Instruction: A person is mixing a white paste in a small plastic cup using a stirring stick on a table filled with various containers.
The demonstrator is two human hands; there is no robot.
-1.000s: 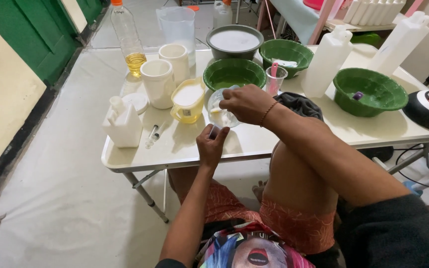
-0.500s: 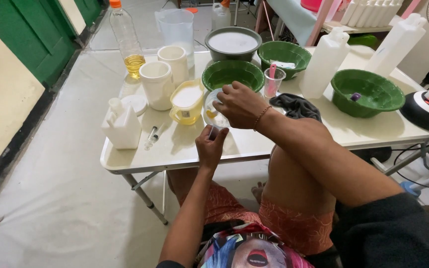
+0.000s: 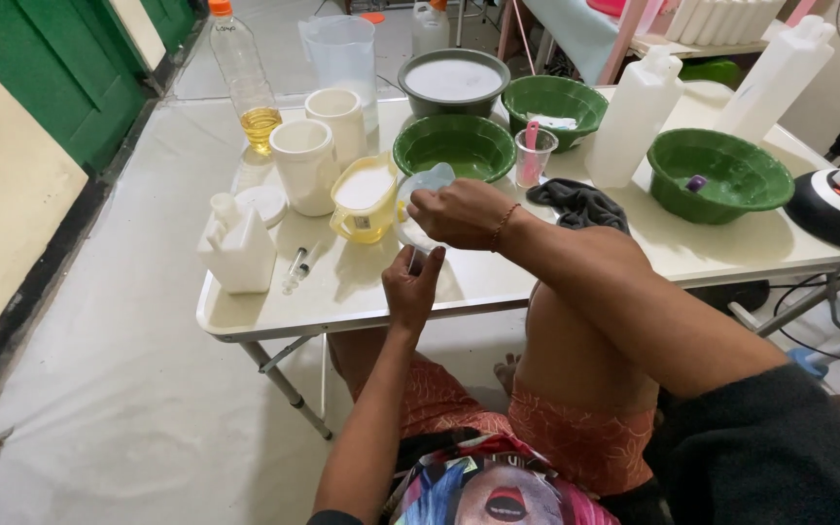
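Tilting clear cup [image 3: 427,185], right hand [image 3: 459,214], yellow jug [image 3: 364,199]

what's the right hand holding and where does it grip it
The right hand holds a clear plastic cup tilted, gripped around its side; the fingers hide the exact hold.

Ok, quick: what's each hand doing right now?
Left hand: closed on a thin item at the table edge, too small to identify.
Right hand: gripping a clear plastic cup, tilted.

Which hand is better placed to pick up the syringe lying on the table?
Probably the left hand: it is nearer the syringe, while the right hand is tilting a clear cup.
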